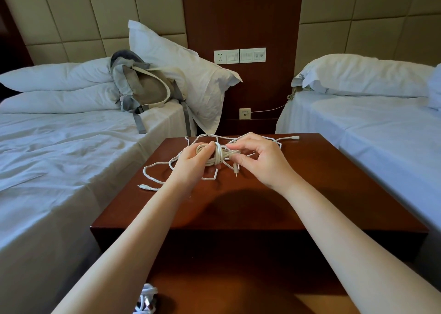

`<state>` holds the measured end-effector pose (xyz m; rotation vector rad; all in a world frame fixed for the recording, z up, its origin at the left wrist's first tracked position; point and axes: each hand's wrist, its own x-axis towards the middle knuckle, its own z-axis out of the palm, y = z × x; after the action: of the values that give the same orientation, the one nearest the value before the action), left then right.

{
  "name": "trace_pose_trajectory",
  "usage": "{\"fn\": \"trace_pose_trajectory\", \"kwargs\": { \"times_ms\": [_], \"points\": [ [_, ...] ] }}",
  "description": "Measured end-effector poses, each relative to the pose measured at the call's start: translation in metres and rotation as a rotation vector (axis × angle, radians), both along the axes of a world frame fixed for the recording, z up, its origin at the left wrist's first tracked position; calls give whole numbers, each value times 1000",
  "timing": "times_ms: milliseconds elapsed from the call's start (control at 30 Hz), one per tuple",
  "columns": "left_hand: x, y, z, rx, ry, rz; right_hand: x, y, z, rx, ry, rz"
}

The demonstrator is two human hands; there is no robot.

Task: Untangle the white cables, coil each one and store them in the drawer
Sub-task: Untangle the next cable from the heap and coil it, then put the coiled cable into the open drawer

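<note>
A cream-white coiled cable (220, 155), wrapped around its middle, is held just above the dark wooden nightstand (310, 194). My left hand (193, 161) grips the coil's left loop. My right hand (260, 161) pinches the coil's free end, whose small plug (235, 170) dangles below my fingers. A thinner, kinked white cable (152, 174) lies loose on the tabletop around and behind the coil; one connector (294, 137) rests at the back right, another (143, 186) near the left edge. More white cable (146, 299) shows below the tabletop at the bottom of the view.
Two beds with white sheets flank the nightstand. A grey and tan backpack (143, 87) and pillows lie on the left bed. Wall sockets and switches (239, 56) sit on the wooden panel behind, with a thin wire (269, 109) running from a lower socket to the right bed.
</note>
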<state>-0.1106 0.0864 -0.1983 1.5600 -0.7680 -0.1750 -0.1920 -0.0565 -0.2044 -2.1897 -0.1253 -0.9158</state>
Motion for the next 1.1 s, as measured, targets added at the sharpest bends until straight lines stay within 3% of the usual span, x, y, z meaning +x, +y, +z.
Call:
{"fn": "trace_pose_trajectory", "kwargs": {
  "times_ms": [333, 667, 933, 1100],
  "points": [
    [1, -2, -2, 9, 15, -18, -4, 6, -1, 4, 112, -27],
    [-8, 7, 11, 48, 65, 53, -7, 15, 13, -217, 91, -76],
    [-32, 44, 19, 51, 98, 42, -34, 47, 20, -176, 108, -79],
    [-44, 79, -1, 199, -58, 90, -62, 76, 0, -199, 174, -27]
  ]
}}
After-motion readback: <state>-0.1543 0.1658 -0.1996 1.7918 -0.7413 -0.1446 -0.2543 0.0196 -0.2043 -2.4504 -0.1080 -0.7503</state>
